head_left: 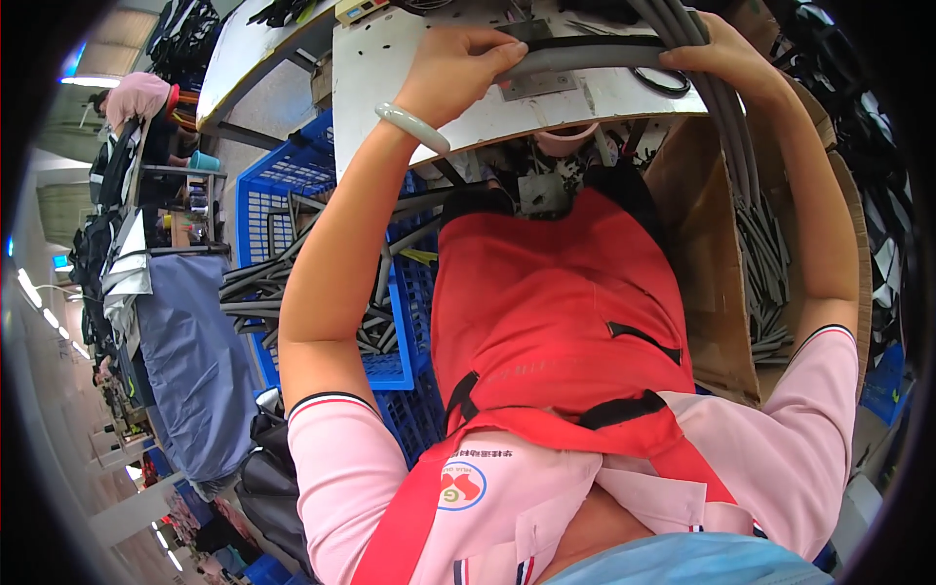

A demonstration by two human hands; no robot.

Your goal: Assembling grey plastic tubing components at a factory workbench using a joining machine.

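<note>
A grey foam tube [600, 56] with a black strip along its upper edge stretches between my two hands over the white work table [390, 58]. My left hand [460, 70] pinches its left end between thumb and fingertips; a pale bangle circles that wrist. At the other end, my right hand [723, 57] is closed around the tube, thumb at its near side. Several more long grey tubes [733, 146] pass by the right hand and hang down over the table edge inside my right arm. Beneath the held tube lies a metal plate [542, 82] set in the tabletop.
Black-handled scissors [663, 84] lie near the right hand. A cardboard box [704, 263] with grey tubes stands at the right. Blue crates [395, 366] holding more tubes stand left of my red apron. Another person [136, 100] bends near a bench at the far left.
</note>
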